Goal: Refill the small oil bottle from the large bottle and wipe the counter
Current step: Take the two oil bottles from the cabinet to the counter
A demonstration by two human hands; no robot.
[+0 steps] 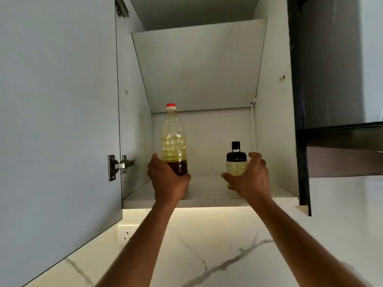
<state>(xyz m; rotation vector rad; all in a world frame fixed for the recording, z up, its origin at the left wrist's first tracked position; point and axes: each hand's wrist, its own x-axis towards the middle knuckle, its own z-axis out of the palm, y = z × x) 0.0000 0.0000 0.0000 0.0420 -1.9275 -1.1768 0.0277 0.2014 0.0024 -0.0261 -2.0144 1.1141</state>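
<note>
Yellow oil glints in both bottles up on the cabinet shelf [207, 184], and both hands are up there with them. The left hand [169, 181] wraps the base of the large bottle [173, 146], fingers curled round its dark lower band, thumb on the near side; the red cap [171, 106] stands well above the knuckles. That bottle looks like thin clear plastic, ribbed and roughly half full, so I judge it fairly light but squashy: squeeze the upper wall and it will flex, so the low, stiffer ribbed section under the palm is the sensible hold.

Over to the right hand [246, 179]: fingers spread and curved around the small oil bottle [235, 166], thumb across its front low down, fingertips reaching behind its far side. Whether the grip is actually tight yet, I cannot tell. That little bottle has a black cap and collar above the thumb, and a clear body that may be glass, so heavier for its size, rigid, breakable, and possibly greasy. Taking it round the body below the collar seems safest.

Marble-look wall [207, 255] runs beneath both forearms.
</note>
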